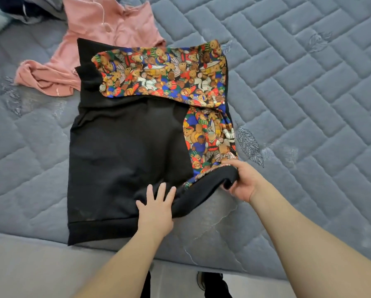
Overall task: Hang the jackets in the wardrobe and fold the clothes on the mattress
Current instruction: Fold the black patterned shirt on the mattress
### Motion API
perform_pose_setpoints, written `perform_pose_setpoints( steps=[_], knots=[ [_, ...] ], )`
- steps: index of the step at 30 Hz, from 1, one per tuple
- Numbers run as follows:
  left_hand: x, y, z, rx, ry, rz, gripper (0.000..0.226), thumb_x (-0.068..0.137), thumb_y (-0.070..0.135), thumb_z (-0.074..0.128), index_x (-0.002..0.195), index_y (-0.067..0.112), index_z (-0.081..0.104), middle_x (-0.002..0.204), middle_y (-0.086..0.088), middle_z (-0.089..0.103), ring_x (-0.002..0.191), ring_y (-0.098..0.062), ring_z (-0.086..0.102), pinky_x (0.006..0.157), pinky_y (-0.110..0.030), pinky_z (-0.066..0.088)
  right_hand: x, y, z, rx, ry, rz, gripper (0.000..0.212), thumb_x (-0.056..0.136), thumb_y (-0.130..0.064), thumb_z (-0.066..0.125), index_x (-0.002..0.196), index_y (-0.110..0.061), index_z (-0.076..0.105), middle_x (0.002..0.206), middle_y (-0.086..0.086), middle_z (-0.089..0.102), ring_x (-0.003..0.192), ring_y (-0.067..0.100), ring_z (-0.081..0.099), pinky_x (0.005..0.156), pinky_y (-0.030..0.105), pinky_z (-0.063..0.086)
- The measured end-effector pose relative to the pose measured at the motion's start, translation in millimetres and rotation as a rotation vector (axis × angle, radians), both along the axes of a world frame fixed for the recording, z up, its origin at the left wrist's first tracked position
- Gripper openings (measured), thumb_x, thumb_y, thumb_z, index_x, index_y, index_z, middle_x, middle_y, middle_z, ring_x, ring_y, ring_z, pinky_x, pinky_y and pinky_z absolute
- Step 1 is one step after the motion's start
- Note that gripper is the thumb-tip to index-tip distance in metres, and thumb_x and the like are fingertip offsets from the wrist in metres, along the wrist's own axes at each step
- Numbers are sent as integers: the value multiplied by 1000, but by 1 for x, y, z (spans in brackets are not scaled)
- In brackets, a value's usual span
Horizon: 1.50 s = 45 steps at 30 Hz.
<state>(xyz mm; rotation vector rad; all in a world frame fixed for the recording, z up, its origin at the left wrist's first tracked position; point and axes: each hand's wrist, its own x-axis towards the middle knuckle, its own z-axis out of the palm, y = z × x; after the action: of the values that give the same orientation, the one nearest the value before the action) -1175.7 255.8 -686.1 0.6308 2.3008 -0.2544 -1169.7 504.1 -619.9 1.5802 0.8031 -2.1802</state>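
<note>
both forearms reach in from the bottom edge of the head view, over the near edge of the mattress (pixel 309 104). left hand (pixel 156 209) lies flat with straight, spread fingers pressing the black body of the black sweatshirt (pixel 124 151) near its hem. right hand (pixel 243 182) curls its fingers round the lifted right edge of that garment, gripping it, so the black fabric rolls over and the teddy-bear print panel (pixel 210 138) shows beside it. one printed sleeve (pixel 163 74) is already laid across the chest. to do this fold well, i judge the left hand should keep the body pinned as a straight crease line while the right carries the edge across flat, then smooths out the bunching near the hem. grey quilted mattress cover, wrinkled in spots, gives a soft wide surface. a crumpled pink garment (pixel 98 39) lies just beyond, touching the sweatshirt's far corner; more dark clothes (pixel 19 7) sit heaped at far left.
</note>
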Motion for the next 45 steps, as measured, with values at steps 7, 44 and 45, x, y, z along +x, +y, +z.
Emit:
perform_pose_setpoints(
  steps=[7,44,45],
  knots=[
    [-133,-26,45,140,98,308,14,86,12,49,98,18,46,101,-3,53,90,-30,59,69,-36,42,-74,0,14,31,17,-699,26,94,-6,40,71,-6,53,60,9,55,57,21,56,48,27,54],
    [-395,-85,-44,431,62,1274,95,75,70,68,140,6,41,145,-18,41,137,-37,36,113,-49,32,-442,-82,-97,1635,469,1486,104,75,-88,16,155,-22,14,150,7,32,141,30,24,118,57,3],
    [-398,-89,-46,464,-6,1280,97,74,72,68,141,8,41,146,-15,41,137,-35,37,114,-49,32,-451,-102,-101,1665,462,1526,104,73,-89,17,154,-23,16,145,9,35,136,33,28,117,55,9]
  ],
)
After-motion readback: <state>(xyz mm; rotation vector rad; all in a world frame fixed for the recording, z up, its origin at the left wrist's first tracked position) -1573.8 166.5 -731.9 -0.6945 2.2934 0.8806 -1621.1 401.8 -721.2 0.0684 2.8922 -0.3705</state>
